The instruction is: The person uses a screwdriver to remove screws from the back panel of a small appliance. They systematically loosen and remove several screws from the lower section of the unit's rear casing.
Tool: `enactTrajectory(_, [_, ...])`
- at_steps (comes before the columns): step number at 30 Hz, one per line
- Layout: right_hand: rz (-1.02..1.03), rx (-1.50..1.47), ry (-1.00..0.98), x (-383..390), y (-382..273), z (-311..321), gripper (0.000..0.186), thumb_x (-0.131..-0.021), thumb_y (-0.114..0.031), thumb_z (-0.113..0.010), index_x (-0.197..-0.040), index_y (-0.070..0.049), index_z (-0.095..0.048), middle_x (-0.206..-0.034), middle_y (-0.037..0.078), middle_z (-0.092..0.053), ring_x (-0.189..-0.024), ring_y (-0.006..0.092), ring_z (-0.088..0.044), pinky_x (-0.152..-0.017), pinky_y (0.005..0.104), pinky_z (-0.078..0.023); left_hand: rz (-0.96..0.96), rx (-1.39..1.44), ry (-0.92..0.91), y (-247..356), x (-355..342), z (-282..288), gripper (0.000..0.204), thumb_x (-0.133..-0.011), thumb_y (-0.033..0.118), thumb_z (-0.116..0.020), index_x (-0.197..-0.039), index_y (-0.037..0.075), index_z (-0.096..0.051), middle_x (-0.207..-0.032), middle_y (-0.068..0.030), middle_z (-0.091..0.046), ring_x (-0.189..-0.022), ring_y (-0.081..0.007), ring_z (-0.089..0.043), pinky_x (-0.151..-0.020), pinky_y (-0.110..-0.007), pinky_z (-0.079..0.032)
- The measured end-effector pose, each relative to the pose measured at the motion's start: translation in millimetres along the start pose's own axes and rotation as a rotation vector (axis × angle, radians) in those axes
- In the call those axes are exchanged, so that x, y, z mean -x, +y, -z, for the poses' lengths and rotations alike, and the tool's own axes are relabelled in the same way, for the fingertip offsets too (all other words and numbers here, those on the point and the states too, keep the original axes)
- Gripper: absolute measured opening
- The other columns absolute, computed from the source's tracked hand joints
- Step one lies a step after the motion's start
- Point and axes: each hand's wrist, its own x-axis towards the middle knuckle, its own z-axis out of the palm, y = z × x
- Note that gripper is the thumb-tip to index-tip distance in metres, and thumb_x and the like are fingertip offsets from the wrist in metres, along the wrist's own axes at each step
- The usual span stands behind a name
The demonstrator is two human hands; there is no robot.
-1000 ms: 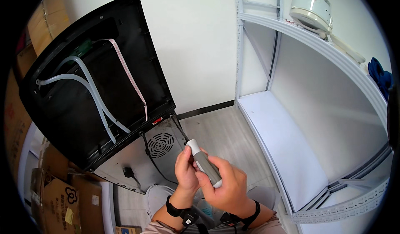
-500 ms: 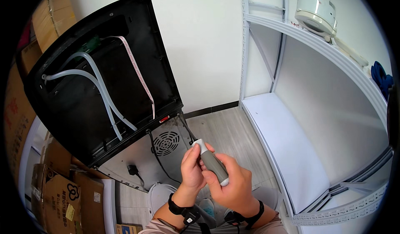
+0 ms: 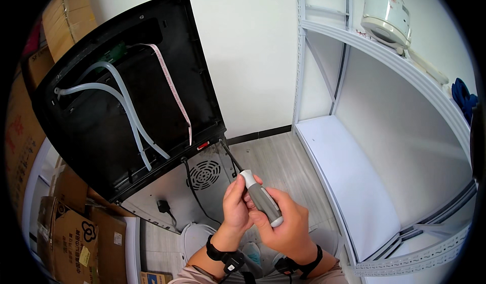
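Note:
Both hands are closed round a screwdriver (image 3: 263, 200) with a grey-and-white handle. My left hand (image 3: 237, 208) wraps its front end, and my right hand (image 3: 286, 223) grips the rear. Its dark shaft points up-left to the hinge corner of a metal-bodied appliance (image 3: 167, 208); I cannot tell what the tip touches. The raised black panel (image 3: 152, 97) carries a green circuit board (image 3: 115, 53), two pale hoses (image 3: 130, 117) and a pink-white ribbon cable (image 3: 172, 86). Black cords run down the metal back beside a round vent (image 3: 203, 175).
Cardboard boxes (image 3: 71, 243) crowd the left. White metal shelving (image 3: 354, 183) lines the right, bearing a rice cooker (image 3: 386, 16) and blue cloth (image 3: 463, 99) on top. A white wall (image 3: 258, 61) stands behind, above grey wood-look flooring (image 3: 273, 162).
The whole scene has shifted right in the view. My hands keep their grip on the screwdriver, moving little relative to the appliance; more of the shaft shows.

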Motion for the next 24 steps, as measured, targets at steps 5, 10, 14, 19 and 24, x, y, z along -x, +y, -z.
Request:
enactTrajectory(5, [0.168, 0.179, 0.005, -3.1, 3.5, 2.4, 0.044, -0.074, -0.014, -0.078, -0.113, -0.001, -0.062, -0.091, 0.012, -0.064, -0.070, 0.0266, -0.065, -0.055, 0.0329, -0.052, -0.083, -0.092, -0.044, -7.3, -4.3, 18.9, 0.046, -0.101, 0.047, -0.045, -0.094, 0.004, -0.058, -0.076, -0.0032, -0.062, -0.065, -0.0105, -0.058, -0.058, -0.024, -0.046])
enactTrajectory(10, [0.107, 0.131, 0.037, -7.2, -1.2, 4.9, 0.039, -0.074, -0.014, -0.079, -0.108, -0.001, -0.064, -0.095, 0.012, -0.063, -0.073, 0.0254, -0.065, -0.056, 0.0311, -0.052, -0.089, -0.106, 0.037, -3.3, 0.7, -6.0, 0.040, -0.100, 0.041, -0.051, -0.098, 0.002, -0.059, -0.073, 0.0003, -0.058, -0.056, -0.0033, -0.048, -0.051, -0.020, -0.037])
enactTrajectory(14, [-0.039, -0.012, 0.044, -4.7, -0.9, 5.2, 0.036, -0.074, -0.015, -0.079, -0.105, -0.001, -0.064, -0.090, 0.012, -0.064, -0.071, 0.0255, -0.067, -0.058, 0.0303, -0.053, -0.051, -0.038, -0.043, -1.8, 1.7, 0.4, 0.040, -0.101, 0.039, -0.049, -0.099, 0.001, -0.060, -0.069, 0.0022, -0.054, -0.053, -0.0025, -0.041, -0.050, -0.020, -0.035])
enactTrajectory(19, [0.019, 0.064, 0.059, -0.7, 1.7, 2.5, 0.036, -0.074, -0.013, -0.078, -0.105, -0.002, -0.065, -0.085, 0.011, -0.064, -0.068, 0.0255, -0.067, -0.057, 0.0308, -0.053, -0.070, -0.038, -0.034, -3.8, -0.6, 1.7, 0.041, -0.102, 0.040, -0.048, -0.099, 0.001, -0.061, -0.066, 0.0045, -0.051, -0.052, -0.0016, -0.034, -0.049, -0.018, -0.031])
enactTrajectory(24, [0.142, 0.119, 0.019, -5.1, 3.6, 5.8, 0.039, -0.072, -0.011, -0.078, -0.108, -0.003, -0.066, -0.090, 0.010, -0.059, -0.073, 0.0249, -0.065, -0.060, 0.0318, -0.052, -0.090, -0.149, 0.003, -8.9, -2.3, 1.8, 0.043, -0.101, 0.043, -0.048, -0.098, 0.002, -0.061, -0.067, 0.0045, -0.053, -0.053, -0.0011, -0.036, -0.049, -0.018, -0.032])
